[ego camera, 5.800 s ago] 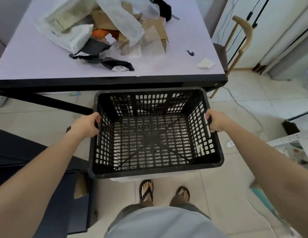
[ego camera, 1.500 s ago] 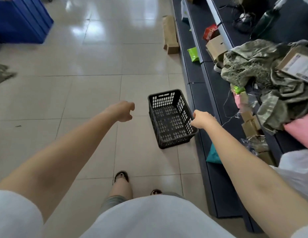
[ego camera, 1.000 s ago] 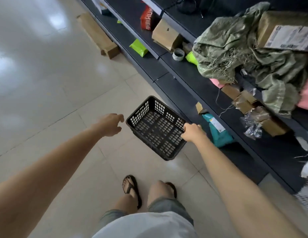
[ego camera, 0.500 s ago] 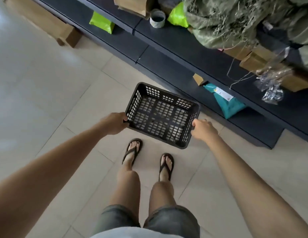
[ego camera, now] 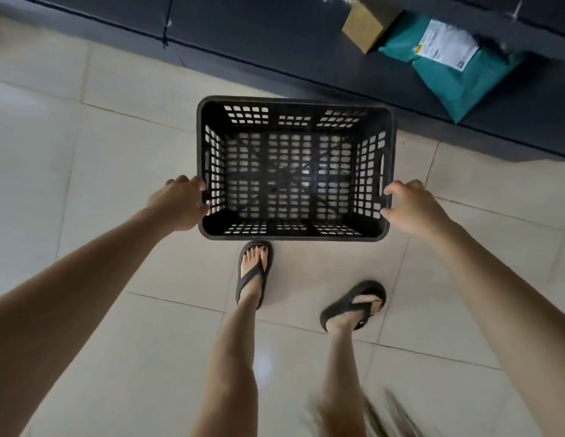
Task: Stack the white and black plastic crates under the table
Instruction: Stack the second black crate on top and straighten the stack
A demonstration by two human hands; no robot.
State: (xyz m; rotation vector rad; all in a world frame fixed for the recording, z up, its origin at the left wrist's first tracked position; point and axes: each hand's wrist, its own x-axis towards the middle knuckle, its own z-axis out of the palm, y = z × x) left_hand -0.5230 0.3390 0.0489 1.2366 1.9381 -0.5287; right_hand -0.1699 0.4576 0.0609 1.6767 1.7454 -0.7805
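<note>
left grip (ego camera: 180, 205) back on black crate (ego camera: 295, 168), clasping its wall; right grip (ego camera: 412, 208) at rim, hold unclear. two-handed carry likely.

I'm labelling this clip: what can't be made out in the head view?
Head view throughout.
Black crate: its underside is hidden by its own walls, so resting on the floor or lifted is unclear.
Right hand: motion blur hides whether it touches the crate.
Label on the teal parcel: print too blurred.
Streaks at bottom right: blurred, unidentifiable.
White crate: outside the frame.
</note>
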